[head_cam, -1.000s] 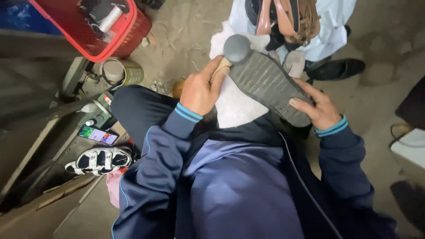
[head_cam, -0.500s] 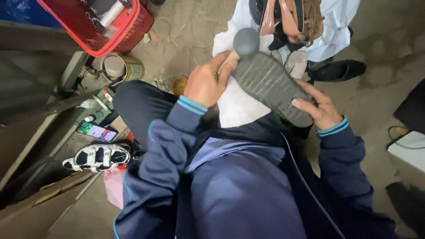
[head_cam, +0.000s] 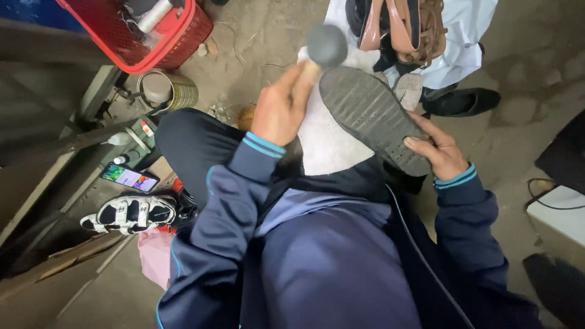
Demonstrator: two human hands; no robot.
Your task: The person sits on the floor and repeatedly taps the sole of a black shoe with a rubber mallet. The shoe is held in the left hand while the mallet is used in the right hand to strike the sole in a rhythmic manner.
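Observation:
My left hand (head_cam: 281,109) grips the wooden handle of a hammer (head_cam: 326,44), whose round grey head is raised just above the toe end of a shoe. The shoe (head_cam: 373,117) lies sole up across my lap, with a dark ribbed sole. My right hand (head_cam: 443,153) holds the heel end of that shoe, fingers on the sole's edge. A white cloth (head_cam: 326,143) lies on my lap under the shoe. Both sleeves are dark blue with light blue cuffs.
A red plastic basket (head_cam: 177,42) stands at the upper left beside a metal tin (head_cam: 166,90). A phone (head_cam: 130,178) and a black-and-white sandal (head_cam: 131,213) lie at the left. Tan and black shoes (head_cam: 402,27) rest on white cloth ahead; a white box (head_cam: 557,216) sits right.
My left hand has lifted the hammer away from the sole's toe end. My right hand keeps holding the shoe's heel.

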